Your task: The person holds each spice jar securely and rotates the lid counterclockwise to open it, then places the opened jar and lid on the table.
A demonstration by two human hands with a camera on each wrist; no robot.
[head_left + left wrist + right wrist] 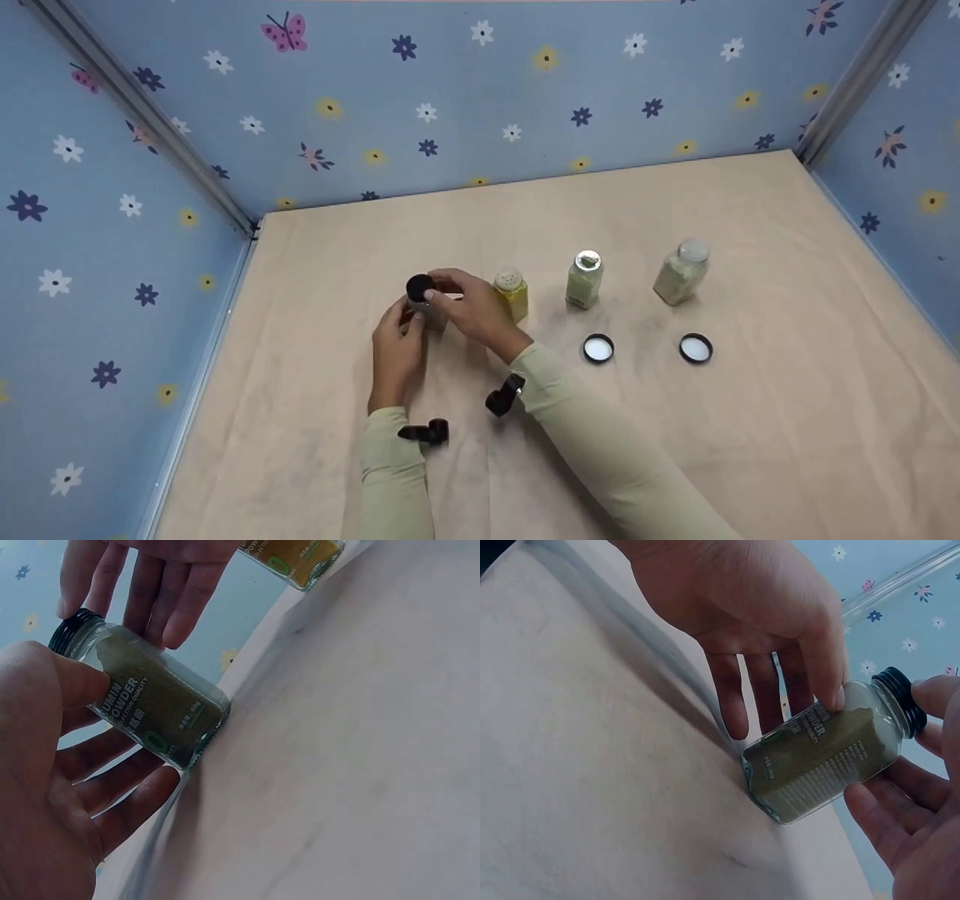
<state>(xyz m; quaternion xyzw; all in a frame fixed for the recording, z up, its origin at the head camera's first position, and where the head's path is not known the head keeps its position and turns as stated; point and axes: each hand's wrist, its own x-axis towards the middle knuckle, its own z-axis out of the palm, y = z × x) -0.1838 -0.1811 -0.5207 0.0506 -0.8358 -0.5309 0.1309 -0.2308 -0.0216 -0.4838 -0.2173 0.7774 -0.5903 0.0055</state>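
A glass jar of brownish-green powder [146, 690], its label reading "cumin powder", stands at the left of the table. My left hand [395, 352] holds its body, with the thumb [86, 682] across the label side. Its black screw lid [420, 287] is on the jar, and my right hand [480, 309] pinches that lid between thumb and fingers, as the right wrist view shows at the right edge. Just right of this jar, partly behind my right hand, stands a jar of yellow powder [516, 298] with a perforated shaker top showing.
Farther right stand a jar of green contents [583, 286] with a silvery top and a jar of pale green powder [679, 276]. Two black lids [598, 349] lie with white insides up in front of them. Flower-patterned walls [450, 82] border the cloth-covered table [300, 360].
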